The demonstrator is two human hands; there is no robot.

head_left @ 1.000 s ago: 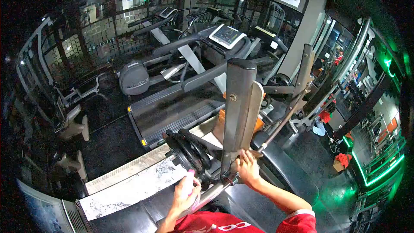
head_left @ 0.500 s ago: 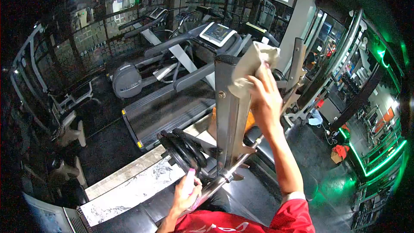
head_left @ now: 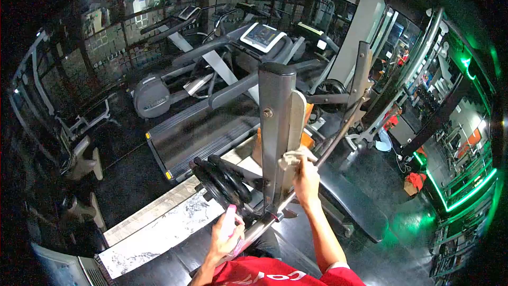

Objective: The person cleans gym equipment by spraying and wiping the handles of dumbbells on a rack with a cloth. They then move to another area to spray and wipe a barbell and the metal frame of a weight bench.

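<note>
A light beige cloth (head_left: 290, 159) is bunched in my right hand (head_left: 306, 180), against the lower side of the grey metal upright (head_left: 276, 127). The steel barbell (head_left: 338, 136) passes close beside that hand and runs diagonally in front of the upright. Low in the view, my left hand (head_left: 226, 237) is closed around a pink and white bottle (head_left: 229, 219), near the bar's lower end. Just above it, black weight plates (head_left: 219, 180) hang left of the upright.
A treadmill (head_left: 206, 132) with a lit-edged console (head_left: 263, 37) stands behind the upright. A black padded bench (head_left: 354, 206) is at the right. Marble-patterned slab (head_left: 159, 233) lies at lower left. A second upright (head_left: 361, 69) rises farther back.
My right hand has moved down with the cloth, from the top of the upright to its lower part near the bar. My left hand stays nearly where it was with the bottle.
</note>
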